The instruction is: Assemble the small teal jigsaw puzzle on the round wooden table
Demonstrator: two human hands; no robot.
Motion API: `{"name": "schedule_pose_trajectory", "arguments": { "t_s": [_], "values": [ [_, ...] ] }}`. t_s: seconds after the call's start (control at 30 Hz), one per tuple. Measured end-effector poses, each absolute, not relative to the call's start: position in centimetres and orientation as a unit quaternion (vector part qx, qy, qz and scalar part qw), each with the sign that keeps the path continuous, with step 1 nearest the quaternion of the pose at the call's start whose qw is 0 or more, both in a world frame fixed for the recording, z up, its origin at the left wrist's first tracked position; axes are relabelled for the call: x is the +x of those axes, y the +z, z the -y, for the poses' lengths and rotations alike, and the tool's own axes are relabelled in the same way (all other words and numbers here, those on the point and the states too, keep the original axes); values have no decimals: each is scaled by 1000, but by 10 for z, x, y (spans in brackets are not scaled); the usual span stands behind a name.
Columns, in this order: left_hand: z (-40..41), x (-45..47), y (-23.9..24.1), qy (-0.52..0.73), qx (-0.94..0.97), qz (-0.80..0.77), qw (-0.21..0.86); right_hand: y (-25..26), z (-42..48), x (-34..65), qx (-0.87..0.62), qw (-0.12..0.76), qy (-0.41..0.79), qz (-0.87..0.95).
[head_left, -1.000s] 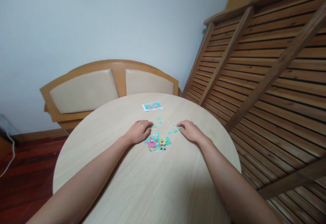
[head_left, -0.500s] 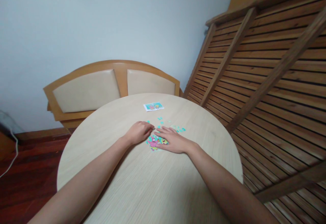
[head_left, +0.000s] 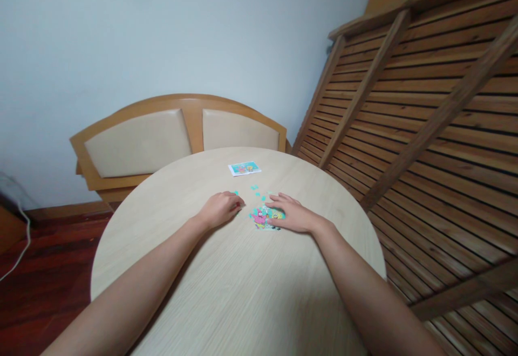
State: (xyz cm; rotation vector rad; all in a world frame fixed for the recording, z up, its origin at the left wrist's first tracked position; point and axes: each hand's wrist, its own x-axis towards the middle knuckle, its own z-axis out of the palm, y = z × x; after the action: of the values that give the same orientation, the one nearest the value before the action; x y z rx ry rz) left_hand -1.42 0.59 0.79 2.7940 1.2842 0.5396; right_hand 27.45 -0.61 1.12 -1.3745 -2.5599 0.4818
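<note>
A small partly assembled cartoon jigsaw (head_left: pixel 262 218) lies on the round pale wooden table (head_left: pixel 226 286). My right hand (head_left: pixel 293 214) lies flat on its right part, fingers stretched out and pressing on it. My left hand (head_left: pixel 220 208) rests on the table just left of the jigsaw with its fingers curled under; what they hold, if anything, is hidden. Loose turquoise pieces (head_left: pixel 254 188) are scattered just beyond both hands.
A small picture card (head_left: pixel 244 168) lies near the table's far edge. Behind the table stands a wooden bench with two padded back panels (head_left: pixel 137 143). A slatted wooden frame (head_left: pixel 421 108) leans at the right. Dark red floor and a white cable (head_left: pixel 18 248) are at the left.
My right hand came from the loose pieces onto the jigsaw, then slid it to the right across the table. My left hand has stayed in place.
</note>
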Motion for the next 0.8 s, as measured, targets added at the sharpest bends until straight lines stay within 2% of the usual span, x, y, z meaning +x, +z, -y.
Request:
{"name": "schedule_pose_trajectory", "arguments": {
  "t_s": [0.37,0.57,0.8],
  "values": [
    [3,-3,7,170,934,-305,79,2,1,278,-487,98,147,855],
    [6,-3,12,159,924,-334,98,5,4,275,-486,100,141,857],
    [6,0,15,165,908,-330,199,4,5,272,-474,105,138,863]
  ]
}}
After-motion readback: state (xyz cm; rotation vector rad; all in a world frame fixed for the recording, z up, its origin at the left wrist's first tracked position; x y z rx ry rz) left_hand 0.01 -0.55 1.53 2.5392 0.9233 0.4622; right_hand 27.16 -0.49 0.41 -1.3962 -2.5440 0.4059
